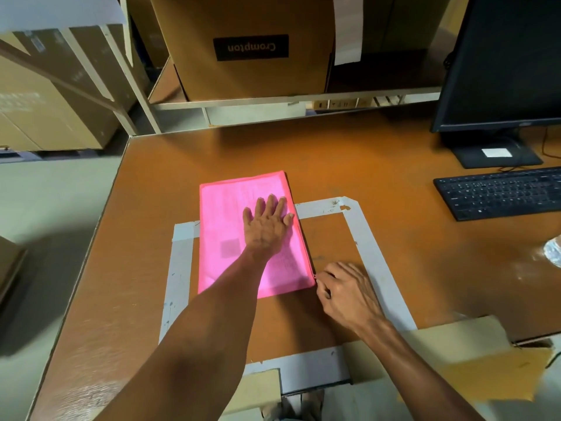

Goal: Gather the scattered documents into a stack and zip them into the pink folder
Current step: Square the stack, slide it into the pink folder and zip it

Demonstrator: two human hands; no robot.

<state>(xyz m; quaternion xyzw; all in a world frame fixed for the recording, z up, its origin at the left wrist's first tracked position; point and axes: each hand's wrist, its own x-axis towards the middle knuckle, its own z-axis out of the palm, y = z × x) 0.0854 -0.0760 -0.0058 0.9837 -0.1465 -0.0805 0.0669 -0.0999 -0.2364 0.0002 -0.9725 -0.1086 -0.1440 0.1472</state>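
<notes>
The pink folder [224, 238] lies flat on the brown desk [379, 177], partly over a taped white rectangle [370, 247]. Printed sheets show faintly through its translucent cover. My left hand [267, 223] presses flat on the folder's upper right part, fingers straight and spread. My right hand [343, 290] sits at the folder's near right corner, fingers curled and pinching the zipper pull at the end of the right edge. The pull itself is too small to make out clearly.
A black keyboard [501, 191] and a monitor [501, 65] stand at the right. Behind the desk a shelf holds a large cardboard box [249, 47]. More boxes are stacked at the left. A tan envelope [491, 375] lies near the front right edge.
</notes>
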